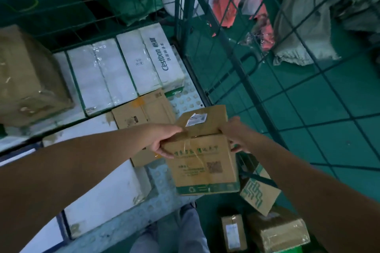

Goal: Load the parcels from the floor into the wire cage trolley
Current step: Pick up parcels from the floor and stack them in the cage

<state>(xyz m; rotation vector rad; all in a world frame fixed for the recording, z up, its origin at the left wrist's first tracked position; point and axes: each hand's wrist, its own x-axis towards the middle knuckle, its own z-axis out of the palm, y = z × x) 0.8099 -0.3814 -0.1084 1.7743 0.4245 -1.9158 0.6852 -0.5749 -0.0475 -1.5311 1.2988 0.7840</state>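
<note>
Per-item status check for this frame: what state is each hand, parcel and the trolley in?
Left hand: gripping the held box's left edge.
Right hand: gripping its right edge.
Held box: taped shut, off the floor.
Floor parcels: not yet loaded.
Wire cage trolley: partly loaded.
White cartons: lying side by side inside.

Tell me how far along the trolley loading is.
Done: white cartons and brown boxes already lie in the trolley. In hand: both hands, left and right, hold a brown box at its edge. Left: three parcels on the floor.
</note>
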